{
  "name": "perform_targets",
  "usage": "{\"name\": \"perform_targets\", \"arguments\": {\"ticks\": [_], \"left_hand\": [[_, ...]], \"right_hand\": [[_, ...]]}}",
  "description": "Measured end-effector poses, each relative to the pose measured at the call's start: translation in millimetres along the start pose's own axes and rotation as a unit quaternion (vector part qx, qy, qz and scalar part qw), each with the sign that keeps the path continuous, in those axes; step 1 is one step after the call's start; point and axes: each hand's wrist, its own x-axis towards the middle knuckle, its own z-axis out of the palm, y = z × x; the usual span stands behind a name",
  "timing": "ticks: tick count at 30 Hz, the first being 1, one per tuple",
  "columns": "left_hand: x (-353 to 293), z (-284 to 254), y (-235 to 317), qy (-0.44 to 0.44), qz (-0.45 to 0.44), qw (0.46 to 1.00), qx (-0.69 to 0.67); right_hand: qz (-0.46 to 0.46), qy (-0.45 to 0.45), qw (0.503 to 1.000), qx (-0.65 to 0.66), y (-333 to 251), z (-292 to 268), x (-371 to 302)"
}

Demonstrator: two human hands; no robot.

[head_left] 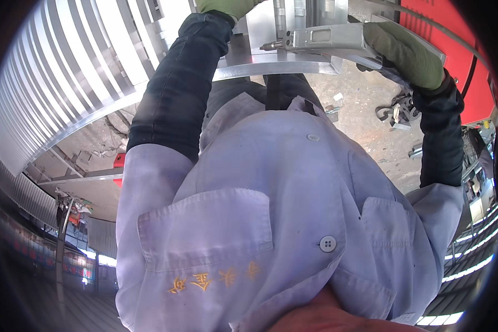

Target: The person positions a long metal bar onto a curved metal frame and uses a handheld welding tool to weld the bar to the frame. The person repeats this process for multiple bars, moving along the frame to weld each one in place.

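My right hand [409, 55], in a green glove, is wrapped round the grip of a silver-grey handheld welding gun [329, 37]. The gun's narrow nozzle [270, 46] points left, over bright metal profiles [260, 25] at the top middle; I cannot tell whether its tip touches them. My left hand [227, 6], gloved in green too, lies at the upper edge beside these profiles. Its fingers are mostly cut off by the edge, so what they hold or touch is hidden. A curved-looking metal edge bar [276, 68] runs below the gun.
Ribbed shiny metal sheeting [66, 72] fills the upper left. A red cabinet [476, 91] stands beyond my right arm, with a cable [442, 23] crossing it. Dark straps or scraps [401, 109] lie on the concrete floor [365, 110]. A metal frame bar [88, 176] is at the left.
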Motion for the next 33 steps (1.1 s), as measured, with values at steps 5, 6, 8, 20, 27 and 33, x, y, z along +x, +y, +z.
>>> {"name": "perform_targets", "arguments": {"ticks": [5,6,8,20,27,33], "left_hand": [[3,1,0,-0.016,-0.010,1.000,0.018],[2,-1,0,-0.013,-0.008,1.000,0.013],[6,5,-2,-0.003,-0.009,1.000,0.014],[8,5,-5,-0.006,-0.011,1.000,0.009],[8,7,-8,-0.005,-0.001,1.000,0.005],[7,-2,-4,-0.052,-0.024,0.998,0.036]], "right_hand": [[0.019,-0.029,0.999,-0.035,18,8,0],[0.020,-0.030,0.999,-0.038,18,9,3],[0.012,-0.028,0.999,-0.028,19,10,10],[0.003,-0.039,0.999,-0.017,27,23,20],[-0.001,-0.055,0.998,-0.035,27,26,19],[-0.007,-0.060,0.997,-0.043,31,28,20]]}}
